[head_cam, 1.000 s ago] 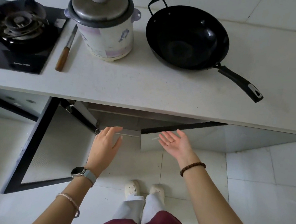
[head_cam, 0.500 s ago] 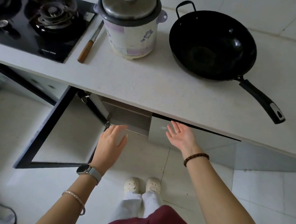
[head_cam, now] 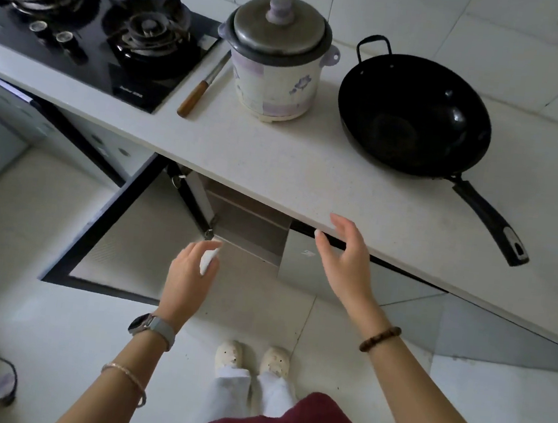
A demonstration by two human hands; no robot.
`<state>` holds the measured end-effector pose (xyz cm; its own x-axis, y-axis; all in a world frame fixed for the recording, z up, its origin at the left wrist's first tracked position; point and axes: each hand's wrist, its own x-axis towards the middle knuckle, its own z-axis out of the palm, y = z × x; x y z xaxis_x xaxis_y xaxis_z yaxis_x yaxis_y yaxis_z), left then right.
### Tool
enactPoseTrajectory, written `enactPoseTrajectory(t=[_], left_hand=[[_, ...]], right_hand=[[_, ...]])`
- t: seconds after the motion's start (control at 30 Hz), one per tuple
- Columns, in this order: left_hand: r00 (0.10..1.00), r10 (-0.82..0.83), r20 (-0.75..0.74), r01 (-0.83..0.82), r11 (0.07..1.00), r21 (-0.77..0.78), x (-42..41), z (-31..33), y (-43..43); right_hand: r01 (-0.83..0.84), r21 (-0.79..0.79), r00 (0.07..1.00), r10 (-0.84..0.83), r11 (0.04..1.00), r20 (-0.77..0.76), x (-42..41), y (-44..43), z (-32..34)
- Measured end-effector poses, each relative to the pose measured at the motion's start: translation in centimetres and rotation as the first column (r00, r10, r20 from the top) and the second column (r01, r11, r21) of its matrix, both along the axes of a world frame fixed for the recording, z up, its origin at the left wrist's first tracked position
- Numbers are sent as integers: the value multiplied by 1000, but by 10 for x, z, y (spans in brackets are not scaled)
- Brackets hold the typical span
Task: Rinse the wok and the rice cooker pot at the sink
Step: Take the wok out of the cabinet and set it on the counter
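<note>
A black wok (head_cam: 415, 115) with a long black handle sits on the white counter (head_cam: 309, 169) at the right. Left of it stands a white rice cooker (head_cam: 275, 69) with purple flowers and a metal lid; the pot inside is hidden. My left hand (head_cam: 192, 271) hovers below the counter edge with relaxed fingers and holds nothing. My right hand (head_cam: 345, 252) is raised to the counter's front edge, fingers straight, empty. No sink is in view.
A black gas hob (head_cam: 93, 30) with two burners fills the counter's left. A wooden-handled knife (head_cam: 201, 86) lies between hob and cooker. Under the counter a dark-framed cabinet door (head_cam: 114, 228) swings wide open; a second door (head_cam: 303, 265) beside it is nearly closed.
My right hand rose from the right cabinet door up to the counter edge. That door has swung almost closed. The view shifted so hob and counter show more fully.
</note>
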<state>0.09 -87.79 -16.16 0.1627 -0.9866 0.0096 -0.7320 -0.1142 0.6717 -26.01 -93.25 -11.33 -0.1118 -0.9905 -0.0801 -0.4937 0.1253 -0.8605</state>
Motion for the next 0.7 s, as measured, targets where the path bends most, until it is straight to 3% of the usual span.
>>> enactPoseTrajectory(t=[0.07, 0.13, 0.5, 0.7], left_hand=[[998, 55, -14, -55, 998, 3, 10, 1, 4], [993, 112, -35, -112, 994, 2, 22, 3, 8], [915, 387, -115, -382, 922, 67, 158, 17, 25], [883, 468, 29, -466, 868, 172, 247, 6, 17]], right_hand=[[-119, -162, 983, 94, 979, -156, 4, 2, 16], [-200, -218, 966, 154, 955, -210, 15, 2, 28], [-446, -255, 885, 380, 858, -270, 131, 2, 49], [-479, -229, 865, 411, 847, -288, 207, 4, 51]])
